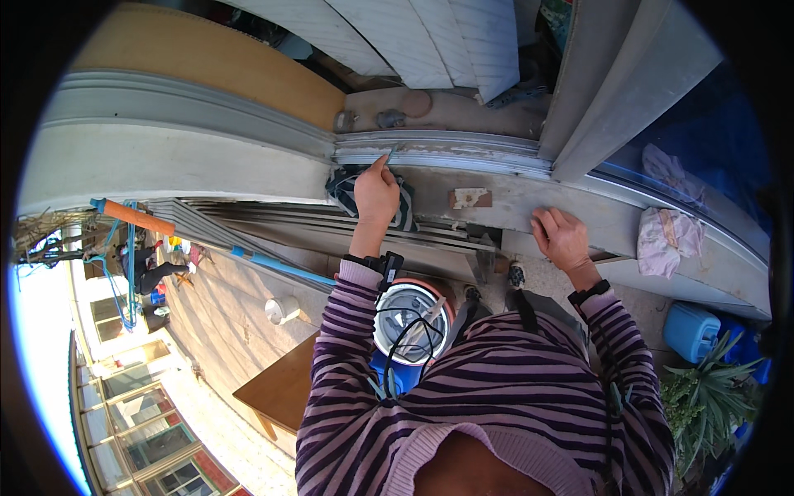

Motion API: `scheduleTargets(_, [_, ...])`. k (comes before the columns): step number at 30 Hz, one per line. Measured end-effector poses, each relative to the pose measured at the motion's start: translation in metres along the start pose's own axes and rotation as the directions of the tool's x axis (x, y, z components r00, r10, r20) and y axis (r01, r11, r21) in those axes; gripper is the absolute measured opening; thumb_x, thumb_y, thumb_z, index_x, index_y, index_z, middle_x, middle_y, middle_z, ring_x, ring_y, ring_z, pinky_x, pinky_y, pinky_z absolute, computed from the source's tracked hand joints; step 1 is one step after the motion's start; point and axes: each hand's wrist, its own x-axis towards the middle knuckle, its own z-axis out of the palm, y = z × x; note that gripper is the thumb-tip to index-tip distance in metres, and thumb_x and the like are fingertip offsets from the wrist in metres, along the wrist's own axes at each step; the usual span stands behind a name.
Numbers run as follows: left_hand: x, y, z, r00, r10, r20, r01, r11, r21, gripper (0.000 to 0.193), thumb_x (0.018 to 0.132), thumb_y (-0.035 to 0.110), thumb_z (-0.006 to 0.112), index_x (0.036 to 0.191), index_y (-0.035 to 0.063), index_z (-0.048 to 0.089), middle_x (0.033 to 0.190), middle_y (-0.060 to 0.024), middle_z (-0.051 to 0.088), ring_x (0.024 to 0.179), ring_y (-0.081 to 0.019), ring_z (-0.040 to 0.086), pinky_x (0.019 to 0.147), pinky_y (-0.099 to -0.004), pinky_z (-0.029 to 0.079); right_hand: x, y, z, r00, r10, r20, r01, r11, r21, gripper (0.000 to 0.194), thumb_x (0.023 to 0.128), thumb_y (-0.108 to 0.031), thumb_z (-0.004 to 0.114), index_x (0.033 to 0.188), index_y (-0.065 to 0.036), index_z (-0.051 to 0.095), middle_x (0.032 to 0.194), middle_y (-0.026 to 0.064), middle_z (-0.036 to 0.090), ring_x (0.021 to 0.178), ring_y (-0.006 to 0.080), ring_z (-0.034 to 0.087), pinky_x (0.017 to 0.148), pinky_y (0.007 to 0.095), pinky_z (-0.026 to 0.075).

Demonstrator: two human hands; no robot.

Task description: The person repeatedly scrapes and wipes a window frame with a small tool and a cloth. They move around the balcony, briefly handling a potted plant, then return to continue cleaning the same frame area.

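Note:
My left hand (377,191) holds a thin light-blue stick-like tool (391,154), its tip at the metal window track (434,150). Below that hand a dark striped cloth (345,186) lies bunched on the sill's edge. My right hand (560,239) rests with curled fingers at the front edge of the concrete sill (515,201); nothing shows in it. Between the hands, a small reddish-brown piece with a pale, worn patch (470,198) lies on the sill.
A pink cloth (667,239) hangs over the sill at right. Below stand a round tub (411,321) with black cords before it, a wooden table (285,384), a blue jerrycan (690,332) and a spiky plant (707,387). A person (155,271) sits far left.

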Motion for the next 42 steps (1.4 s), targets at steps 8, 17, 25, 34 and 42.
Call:
scheduleTargets(8, [-0.003,0.004,-0.024,0.996,-0.087,-0.031,0.089,0.992,0.086,0.033,0.091,0.011,0.053,0.117,0.0031,0.07,0.089,-0.0245,0.07,0.085,-0.0408,0.068,0.08,-0.0463,0.055,-0.001,0.0,0.0,1.0,0.016,-0.007,-0.016,0.999,0.035,0.014,0.088,-0.017,0.068,0.1,-0.011,0.063,0.082,0.0047,0.061,0.07,0.0264,0.063,0.062,0.0377,0.052])
scheduleTargets(17, [0.011,0.022,-0.014,0.994,0.058,0.094,-0.051,0.996,-0.074,0.03,0.09,0.013,0.054,0.11,0.0042,0.074,0.089,-0.0255,0.07,0.085,-0.0406,0.068,0.079,-0.0449,0.054,0.0,0.0,-0.001,1.0,-0.001,0.001,0.001,1.0,0.006,0.015,0.089,-0.019,0.068,0.1,-0.012,0.062,0.082,0.0032,0.061,0.071,0.0241,0.064,0.061,0.0362,0.053])
scheduleTargets(25, [0.014,0.003,-0.026,0.996,-0.07,-0.063,0.077,0.99,0.119,0.03,0.09,0.012,0.053,0.111,0.0037,0.074,0.089,-0.0253,0.07,0.086,-0.0403,0.069,0.08,-0.0464,0.055,-0.002,0.001,0.001,1.0,0.014,-0.001,-0.014,0.999,0.037,0.015,0.088,-0.018,0.068,0.1,-0.011,0.062,0.082,0.0042,0.061,0.071,0.0253,0.064,0.061,0.0373,0.052])
scheduleTargets(34, [-0.004,0.025,-0.01,0.999,0.053,-0.013,-0.053,0.999,-0.013,0.03,0.091,0.013,0.053,0.111,0.0031,0.073,0.084,-0.0246,0.07,0.081,-0.0407,0.068,0.077,-0.046,0.055,0.001,0.001,-0.001,1.0,0.004,0.004,-0.004,0.999,0.049,0.015,0.088,-0.017,0.068,0.101,-0.011,0.062,0.082,0.005,0.061,0.071,0.026,0.063,0.062,0.0375,0.052])
scheduleTargets(42, [0.009,0.016,-0.024,0.997,-0.022,0.08,0.015,0.997,0.078,0.03,0.09,0.012,0.054,0.11,0.0041,0.074,0.09,-0.0248,0.07,0.086,-0.0411,0.068,0.079,-0.0461,0.055,0.0,0.001,0.001,1.0,0.015,0.002,-0.015,0.996,0.084,0.015,0.086,-0.014,0.069,0.099,-0.01,0.062,0.082,0.0064,0.061,0.07,0.0281,0.062,0.061,0.0391,0.052])
